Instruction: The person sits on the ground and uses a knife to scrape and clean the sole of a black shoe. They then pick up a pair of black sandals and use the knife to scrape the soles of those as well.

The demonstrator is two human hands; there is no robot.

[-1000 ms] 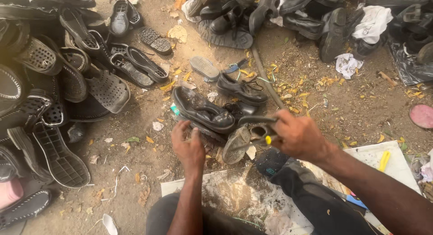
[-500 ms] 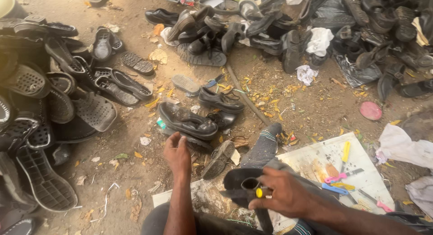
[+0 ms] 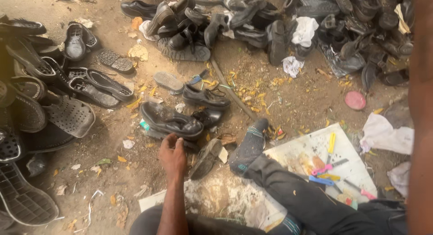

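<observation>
Now the left hand (image 3: pixel 172 155) rests, fingers loosely open, against the black leather shoe's (image 3: pixel 170 120) near edge; bare dirt ground (image 3: pixel 112 172) lies open leftward.

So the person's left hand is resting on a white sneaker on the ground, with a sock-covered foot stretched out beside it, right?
Not quite. In the head view the left hand rests on a black leather shoe, not a white sneaker. The rest holds: the shoe lies on the ground and the sock-covered foot stretches out beside it.
</observation>
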